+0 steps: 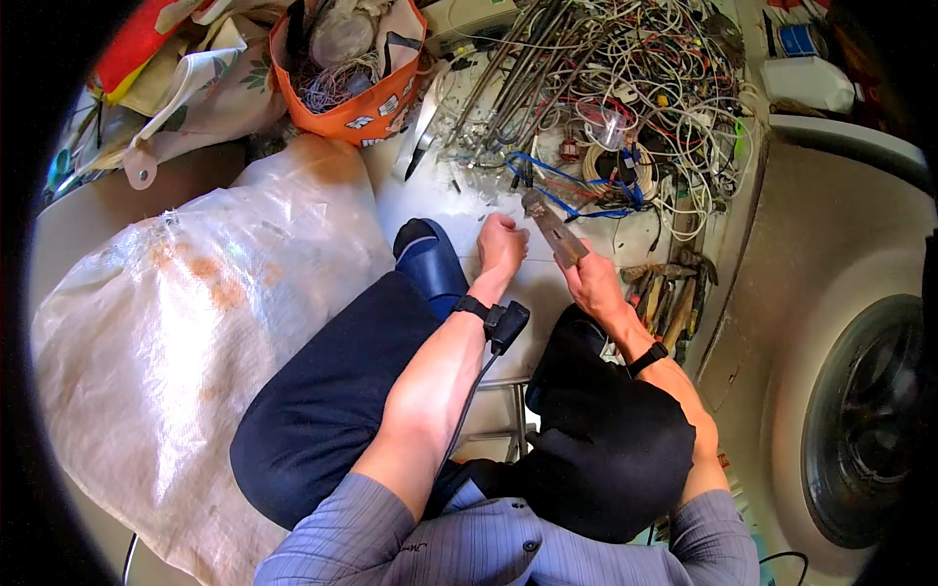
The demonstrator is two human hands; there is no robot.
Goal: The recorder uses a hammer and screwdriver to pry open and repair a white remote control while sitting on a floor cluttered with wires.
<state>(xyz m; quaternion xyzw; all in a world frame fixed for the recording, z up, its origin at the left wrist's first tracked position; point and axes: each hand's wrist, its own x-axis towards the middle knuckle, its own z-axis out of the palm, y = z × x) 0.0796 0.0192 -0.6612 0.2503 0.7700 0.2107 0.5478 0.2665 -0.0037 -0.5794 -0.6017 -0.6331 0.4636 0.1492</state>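
Right hand (593, 281) grips a flat, worn grey-brown tool (559, 239), left hand (501, 244) curls left of it, can't tell on what, so imo keep 'em apart.

Bright light burns near-white streaks into the sack (181, 410) and whitens the floor (440, 200); its source cannot be told. The left hand (502, 244) and right hand (598, 287) are well lit and fairly sharp. The trousers (318, 391) sink toward black. Distant wires (645, 83) smear together. Fisheye distortion bows the washer (772, 322), and black fills the corners.
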